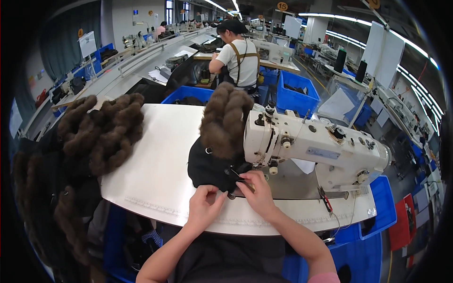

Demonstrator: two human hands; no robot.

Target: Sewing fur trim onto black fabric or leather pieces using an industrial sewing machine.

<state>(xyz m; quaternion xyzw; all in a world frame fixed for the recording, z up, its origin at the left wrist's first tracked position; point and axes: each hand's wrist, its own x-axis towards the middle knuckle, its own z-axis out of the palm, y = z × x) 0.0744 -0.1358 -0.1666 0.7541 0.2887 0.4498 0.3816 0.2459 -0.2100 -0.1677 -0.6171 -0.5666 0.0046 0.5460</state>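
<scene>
Black fabric piece [204,166] with brown fur trim [222,122] is on the table, just left of the machine's needle end; fur at the far side, cloth nearest the person. Right hand [257,191]: thumb and index pinched on the cloth's lower right corner. Left hand [206,203]: thumb and fingers narrow, at the cloth's near edge; can't tell if it grips. Forearms angle inward from the lower edge, wrists over the table's front.

Surface: white table [158,146], ruler markings along the front edge. White sewing machine [325,151] on the right, red-handled snips [325,200] by its base. More fur-trimmed black pieces [111,137] heaped left.

Room: co-worker [236,56] ahead, back turned; blue bins [298,96] around; strip lights [337,18] overhead.
</scene>
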